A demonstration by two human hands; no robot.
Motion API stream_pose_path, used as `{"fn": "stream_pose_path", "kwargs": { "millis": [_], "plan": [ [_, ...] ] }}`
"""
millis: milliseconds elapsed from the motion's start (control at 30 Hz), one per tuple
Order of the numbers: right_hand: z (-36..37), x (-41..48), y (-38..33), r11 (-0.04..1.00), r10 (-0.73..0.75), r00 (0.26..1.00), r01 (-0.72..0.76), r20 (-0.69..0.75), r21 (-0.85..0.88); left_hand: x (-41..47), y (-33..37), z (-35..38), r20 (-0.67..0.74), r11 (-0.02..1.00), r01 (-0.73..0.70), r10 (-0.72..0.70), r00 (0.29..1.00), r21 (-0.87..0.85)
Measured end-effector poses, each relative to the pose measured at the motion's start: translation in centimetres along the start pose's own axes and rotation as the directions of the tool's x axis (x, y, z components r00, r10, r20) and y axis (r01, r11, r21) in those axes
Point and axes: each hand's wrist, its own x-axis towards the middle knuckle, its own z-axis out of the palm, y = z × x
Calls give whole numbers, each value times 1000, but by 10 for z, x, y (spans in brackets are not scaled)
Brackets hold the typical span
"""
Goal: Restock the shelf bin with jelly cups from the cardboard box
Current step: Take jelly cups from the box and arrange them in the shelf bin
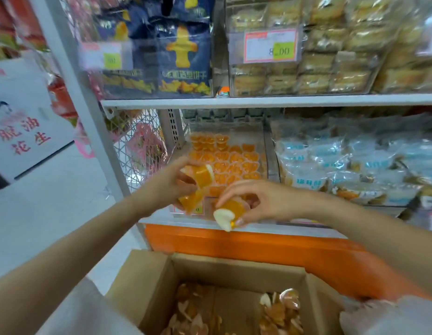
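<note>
Just in front of the shelf bin [270,151], both hands are raised above the cardboard box [157,286], near each other but not touching. The left hand [166,187] grips two orange jelly cups [203,175], fingers curled round them, one cup above the other. The right hand [253,201] pinches a single jelly cup [228,211] between thumb and fingertips, its white heart-shaped lid tipped down and toward the camera.

The bin is a clear plastic one on the lower shelf. It already holds loose jelly cups [232,160] that fill its floor and pile higher at the back. The upper shelf board [258,102] runs across close above the bin's opening. The hands and their cups cover the bin's front wall and most of the label [198,209] fixed there.

A wire mesh panel [135,146] stands just left of the bin, and blue-and-white packets [343,160] fill the neighbouring bin on the right. Above are dark blue snack bags [183,56] and wrapped pastry packs [319,56] behind a price tag [270,45]. An orange base panel [258,250] lies between shelf and box. The box is open, with more cups [280,308] scattered at the bottom. A white sign [24,131] with red characters sits far left.
</note>
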Motion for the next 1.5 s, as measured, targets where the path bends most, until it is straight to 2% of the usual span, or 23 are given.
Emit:
{"fn": "stream_pose_path", "kwargs": {
  "millis": [167, 300, 400, 533, 700, 933, 1067, 1200, 1267, 1367, 1500],
  "plan": [
    [-35, 25, 10, 981, 100, 948, -145, -301, -130, 59, 4, -4, -124, 990, 55, -71, 990, -128],
    [-32, 59, 42, 911, 201, 917, -305, -345, -280, 84, -13, 18, -157, 987, 148, -157, 975, -70],
    [-20, 79, 66, 887, 252, 899, -362, -357, -286, 88, -22, 30, -172, 990, 135, -141, 975, -50],
    [-8, 89, 78, 863, 251, 859, -408, -446, -300, 91, -25, 39, -120, 993, 117, -117, 986, -7],
    [-4, 89, 76, 872, 246, 863, -396, -440, -288, 89, -33, 37, -96, 986, 160, -163, 982, -42],
    [-5, 83, 70, 878, 201, 856, -373, -476, -300, 77, -45, 36, -122, 994, 77, -85, 989, -72],
    [-8, 74, 66, 874, 160, 851, -358, -500, -329, 77, -50, 36, -140, 1000, 19, -20, 990, -10],
    [-16, 66, 68, 903, 115, 784, -339, -610, -266, 79, -55, 33, -165, 993, -22, 41, 985, 118],
    [-19, 69, 70, 906, 140, 781, -348, -608, -239, 79, -58, 31, -172, 986, -35, 63, 983, 160],
    [-19, 81, 67, 884, 187, 821, -381, -540, -273, 81, -65, 29, -174, 975, -66, 103, 979, 211],
    [-15, 102, 63, 801, 280, 830, -479, -483, -360, 83, -71, 24, -174, 965, -97, 142, 974, 244]
  ]
}}
